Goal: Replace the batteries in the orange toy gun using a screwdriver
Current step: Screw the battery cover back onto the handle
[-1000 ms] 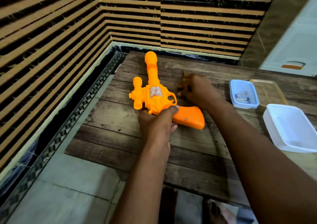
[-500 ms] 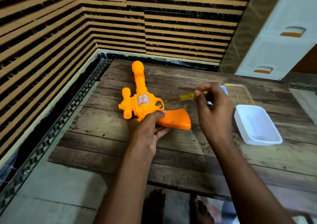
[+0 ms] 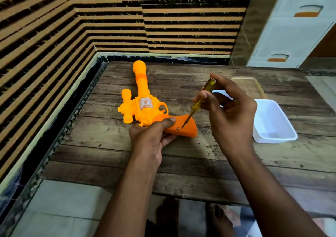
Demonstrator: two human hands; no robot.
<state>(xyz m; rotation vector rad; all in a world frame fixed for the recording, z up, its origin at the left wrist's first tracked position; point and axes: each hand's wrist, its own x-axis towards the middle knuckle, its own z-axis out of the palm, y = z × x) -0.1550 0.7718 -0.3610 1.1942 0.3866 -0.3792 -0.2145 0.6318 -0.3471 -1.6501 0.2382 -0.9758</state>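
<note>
Two hands at the unscrewing step: left hand [image 3: 151, 136] grips the orange toy gun [image 3: 145, 107] at table centre; right hand [image 3: 229, 113] pinches the screwdriver [image 3: 198, 102], tip just at 2 o'clock of the grip screw [image 3: 177, 128], seating pending.

A worn wooden plank table [image 3: 209, 166] stands in a corner against walls of brown and black horizontal slats [image 3: 54, 29]. A dark patterned border strip [image 3: 60, 138] runs beside pale floor tiles [image 3: 60, 207]. At the upper right stands a white plastic drawer cabinet [image 3: 298, 31] with orange handle recesses
</note>
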